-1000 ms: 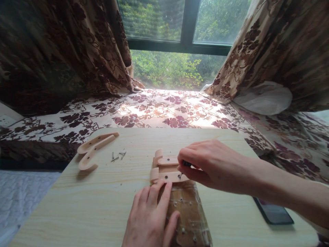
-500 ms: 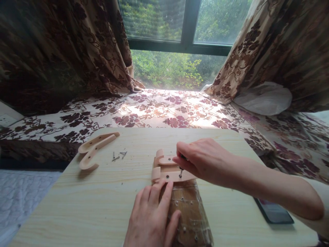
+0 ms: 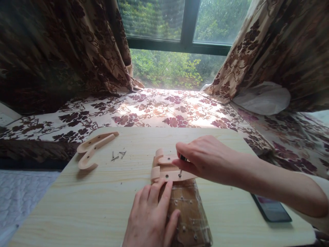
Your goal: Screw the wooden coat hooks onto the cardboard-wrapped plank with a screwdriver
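Observation:
My right hand (image 3: 197, 156) is closed around the dark handle of a screwdriver (image 3: 180, 170). Its tip meets a screw in the nearer wooden hook (image 3: 173, 176). A second wooden hook (image 3: 164, 160) lies just beyond, with a screw head showing in it. Both hooks rest across the far end of a brown wooden board (image 3: 190, 212) dotted with several screws or holes. My left hand (image 3: 153, 212) lies over the board's left side, fingers stretched out and fingertips against the nearer hook's edge. My right hand hides the hooks' right ends.
Two more wooden hooks (image 3: 96, 151) lie at the table's (image 3: 77, 209) far left, beside several loose screws (image 3: 118, 155). A phone (image 3: 271, 208) lies under my right forearm. Beyond the table is a ledge with floral cloth (image 3: 164, 109), below a window between curtains.
The view has shifted very slightly. My right hand has turned a little on the screwdriver, showing more of its handle; the left hand and hooks stay in place.

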`<control>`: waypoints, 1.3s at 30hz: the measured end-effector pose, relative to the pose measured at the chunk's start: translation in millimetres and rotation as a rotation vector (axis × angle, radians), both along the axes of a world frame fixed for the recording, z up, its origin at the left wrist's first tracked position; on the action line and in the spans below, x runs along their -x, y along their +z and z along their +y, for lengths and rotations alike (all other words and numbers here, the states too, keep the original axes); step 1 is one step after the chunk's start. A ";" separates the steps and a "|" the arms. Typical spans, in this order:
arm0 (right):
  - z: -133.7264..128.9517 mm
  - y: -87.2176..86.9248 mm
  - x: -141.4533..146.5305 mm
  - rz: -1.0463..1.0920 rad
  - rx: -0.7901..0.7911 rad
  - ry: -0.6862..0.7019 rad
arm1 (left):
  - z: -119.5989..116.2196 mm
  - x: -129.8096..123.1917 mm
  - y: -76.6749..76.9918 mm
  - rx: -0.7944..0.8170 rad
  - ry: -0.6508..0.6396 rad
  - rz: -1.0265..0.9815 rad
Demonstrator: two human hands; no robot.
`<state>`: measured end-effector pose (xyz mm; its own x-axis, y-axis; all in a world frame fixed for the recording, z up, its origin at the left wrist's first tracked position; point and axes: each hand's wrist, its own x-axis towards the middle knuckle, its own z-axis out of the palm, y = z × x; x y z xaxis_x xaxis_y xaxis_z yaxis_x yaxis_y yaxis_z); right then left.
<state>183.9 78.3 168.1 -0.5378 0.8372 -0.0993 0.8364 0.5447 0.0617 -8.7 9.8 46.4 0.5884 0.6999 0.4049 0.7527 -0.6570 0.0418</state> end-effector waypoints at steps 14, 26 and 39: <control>-0.1 -0.9 2.6 0.004 0.047 0.086 | -0.6 -14.9 2.9 -0.056 0.010 -0.008; 0.0 9.2 -2.3 -0.002 0.118 0.097 | 1.5 -19.0 5.0 0.046 0.034 -0.024; -4.1 17.0 -2.3 -0.034 0.160 0.134 | 1.6 -20.9 7.0 0.015 0.012 0.006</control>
<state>186.2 74.2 185.1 -0.6374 0.7303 -0.2457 0.7546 0.6561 -0.0076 12.2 11.4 53.4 0.5828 0.7126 0.3906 0.7605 -0.6477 0.0470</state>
